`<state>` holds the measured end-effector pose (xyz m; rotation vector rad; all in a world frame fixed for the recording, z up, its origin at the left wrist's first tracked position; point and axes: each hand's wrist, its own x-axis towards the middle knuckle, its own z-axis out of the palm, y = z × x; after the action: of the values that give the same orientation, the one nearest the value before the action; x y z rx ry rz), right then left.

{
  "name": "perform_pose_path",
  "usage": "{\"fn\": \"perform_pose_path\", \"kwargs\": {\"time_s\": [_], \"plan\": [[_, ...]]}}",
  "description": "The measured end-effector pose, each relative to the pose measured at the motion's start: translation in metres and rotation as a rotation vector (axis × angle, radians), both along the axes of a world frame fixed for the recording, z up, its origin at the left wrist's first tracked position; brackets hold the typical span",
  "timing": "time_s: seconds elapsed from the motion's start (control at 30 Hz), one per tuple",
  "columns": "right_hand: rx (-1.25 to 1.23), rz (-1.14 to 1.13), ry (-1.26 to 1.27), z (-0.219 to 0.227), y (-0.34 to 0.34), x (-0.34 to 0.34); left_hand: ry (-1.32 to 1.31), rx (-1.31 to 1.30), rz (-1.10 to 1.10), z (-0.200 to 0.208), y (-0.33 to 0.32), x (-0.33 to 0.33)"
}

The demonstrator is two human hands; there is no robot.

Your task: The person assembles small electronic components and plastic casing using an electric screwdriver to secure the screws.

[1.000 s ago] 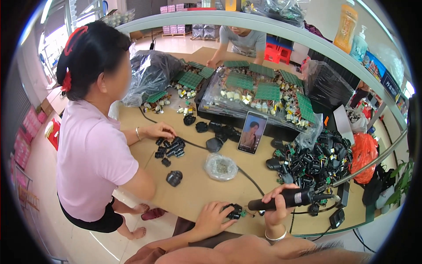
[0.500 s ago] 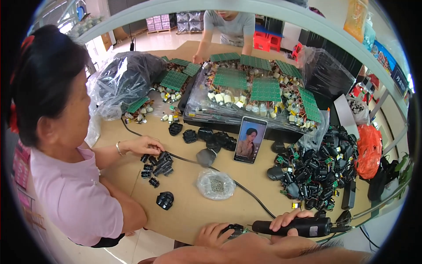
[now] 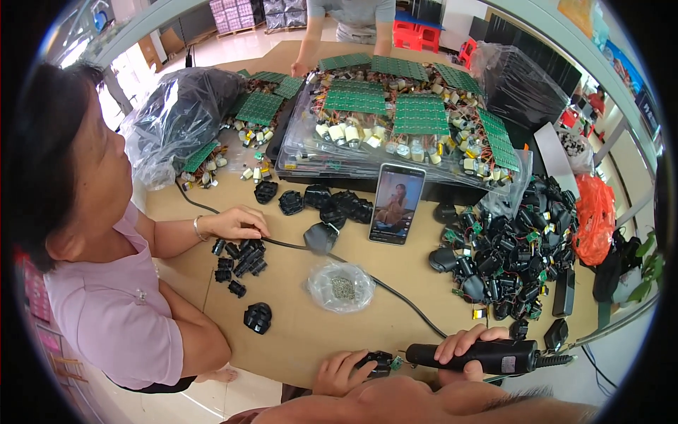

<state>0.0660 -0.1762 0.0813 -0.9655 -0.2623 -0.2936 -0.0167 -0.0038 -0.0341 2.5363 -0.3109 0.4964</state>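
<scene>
Pretty bright spot tbh, white glare (image 3: 131,81) pouring in at the left. Floor's (image 3: 205,62) pale and shiny, with red stools (image 3: 417,35) past the far end of a tan-topped bench (image 3: 406,283). Pinkish wrapped stacks (image 3: 233,14) sit way back, a pale rail (image 3: 134,32) arches overhead, and there's some leafy greenery (image 3: 644,267) far right.

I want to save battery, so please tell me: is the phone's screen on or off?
On: the phone's screen shows a coloured image of a person, not a blank dark surface.
</scene>
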Motion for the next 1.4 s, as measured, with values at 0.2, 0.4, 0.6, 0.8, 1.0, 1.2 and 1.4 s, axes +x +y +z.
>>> {"fn": "perform_pose_path", "kwargs": {"time_s": [0.2,0.4,0.6,0.8,1.0,1.2,1.4], "plan": [[-0.001,0.025,0.002,0.006,-0.002,-0.005,0.009,0.061,0.010,0.001,0.000,0.000],[-0.001,0.071,0.029,0.011,-0.003,-0.010,0.030,-0.022,0.012,0.008,-0.001,0.001],[-0.024,0.064,0.050,0.014,-0.002,-0.008,0.002,-0.029,0.013,0.005,-0.001,0.003],[0.026,0.077,0.027,0.001,-0.006,-0.005,0.027,-0.014,-0.005,0.012,0.002,0.007],[0.009,0.092,0.026,-0.001,-0.007,-0.003,0.043,-0.023,0.000,0.012,0.001,0.010],[0.095,0.144,0.016,0.004,-0.013,-0.025,0.041,-0.063,-0.002,0.024,-0.007,-0.005],[0.009,0.112,0.003,-0.005,0.000,-0.012,0.035,-0.085,-0.005,0.024,-0.002,0.002]]}}
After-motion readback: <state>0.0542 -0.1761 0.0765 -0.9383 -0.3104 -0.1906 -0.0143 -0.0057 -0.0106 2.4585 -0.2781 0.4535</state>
